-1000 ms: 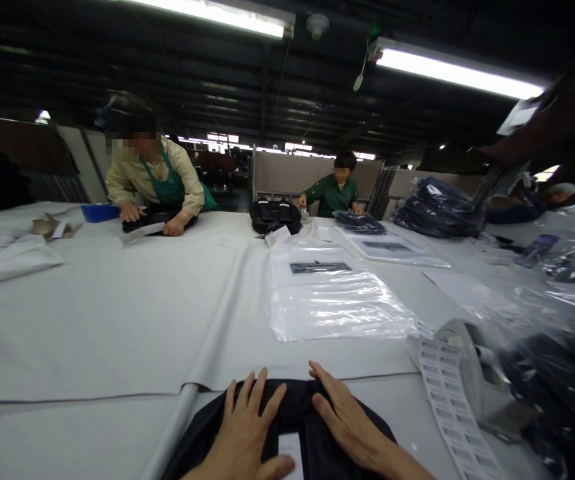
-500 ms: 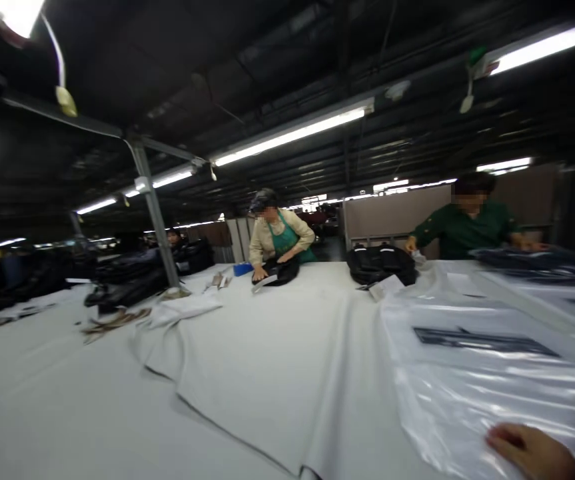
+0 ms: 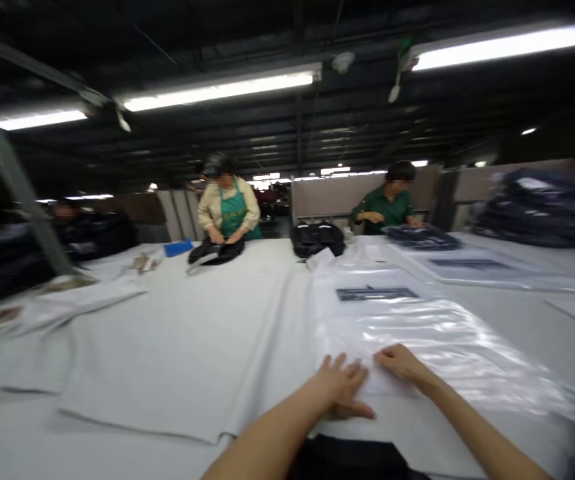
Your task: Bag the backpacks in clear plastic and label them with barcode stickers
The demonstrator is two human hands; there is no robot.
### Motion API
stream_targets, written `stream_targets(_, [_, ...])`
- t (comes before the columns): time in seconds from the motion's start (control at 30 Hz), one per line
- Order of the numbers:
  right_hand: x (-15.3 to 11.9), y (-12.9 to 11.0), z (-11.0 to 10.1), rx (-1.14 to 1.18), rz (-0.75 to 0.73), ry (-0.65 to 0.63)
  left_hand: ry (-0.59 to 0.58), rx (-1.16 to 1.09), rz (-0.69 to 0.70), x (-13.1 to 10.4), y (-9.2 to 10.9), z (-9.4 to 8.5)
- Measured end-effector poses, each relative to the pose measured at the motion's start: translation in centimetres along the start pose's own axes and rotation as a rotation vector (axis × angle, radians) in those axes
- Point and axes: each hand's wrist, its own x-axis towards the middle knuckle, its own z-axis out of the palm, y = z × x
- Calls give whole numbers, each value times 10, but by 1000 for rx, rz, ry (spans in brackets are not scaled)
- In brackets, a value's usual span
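Observation:
A clear plastic bag (image 3: 447, 333) with a dark printed panel lies flat on the white-covered table in front of me. My left hand (image 3: 342, 388) is spread at the bag's near left corner, palm down, its fingertips on or just over the plastic. Beside it, my right hand (image 3: 401, 363) is closed, thumb and fingers together at the bag's near edge. It appears to pinch the plastic, though the fingertips are slightly blurred. Below my hands, at the bottom edge, shows a black fabric item (image 3: 352, 459), mostly cut off.
Across the table (image 3: 167, 353), a person in a green apron (image 3: 232, 210) handles a black bag (image 3: 217, 252). Another in dark green (image 3: 392, 208) stands behind dark goods (image 3: 422, 237). A black bundle (image 3: 317, 239), a dark stack (image 3: 542, 207) and a metal post (image 3: 22, 193) stand around.
The view has swung right. My left hand has come into view and now lies beside my right hand at the bag's near edge.

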Motion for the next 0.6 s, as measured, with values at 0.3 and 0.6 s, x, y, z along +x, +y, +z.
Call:
stream_targets(0.3, [8,7,-38,209,156,23,348,-380,-285,8,-7,4])
stream_targets(0.6, [-1,8,-24,171,23,49,390,-780,-570,63,-7,-3])
